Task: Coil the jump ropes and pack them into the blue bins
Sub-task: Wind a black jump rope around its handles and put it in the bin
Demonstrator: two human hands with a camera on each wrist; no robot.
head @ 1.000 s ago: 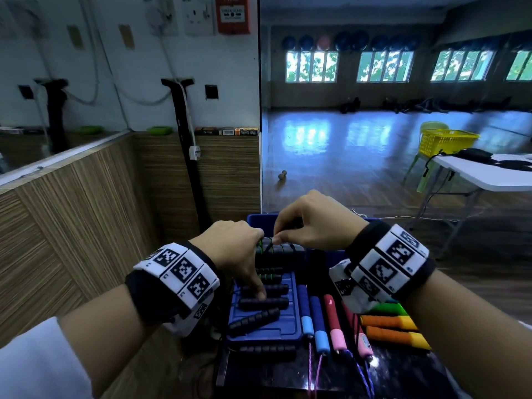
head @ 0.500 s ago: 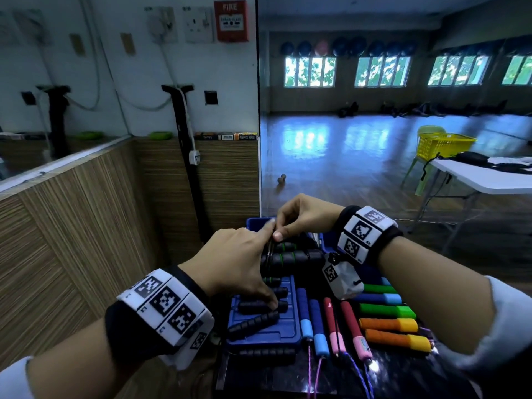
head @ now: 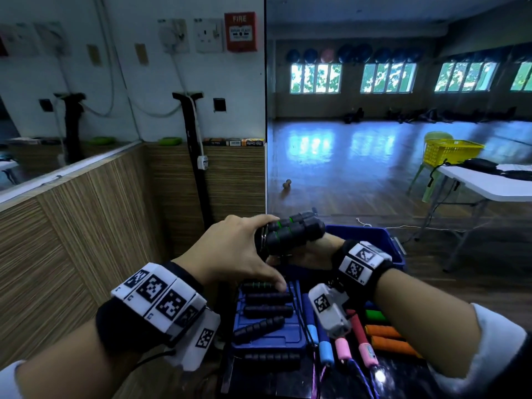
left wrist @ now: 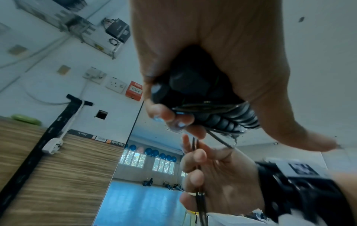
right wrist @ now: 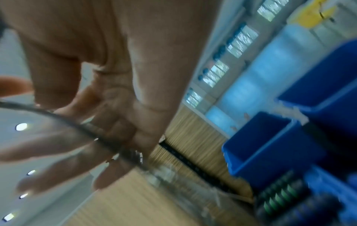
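Above the blue bin (head: pixel 385 240), at 12 o'clock from the lid, the left hand (head: pixel 230 251) grips the paired black jump-rope handles (head: pixel 293 231), cord wound round them. At 3 o'clock, the right hand (head: pixel 305 254) pinches the trailing cord (left wrist: pixel 199 191).

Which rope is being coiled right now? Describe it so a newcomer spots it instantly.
Start at the blue bin in front of the mirror wall. Just above its near-left corner, the left hand grips a pair of black handles side by side. Unlike the black handles lying below, these are lifted, with green rings showing.
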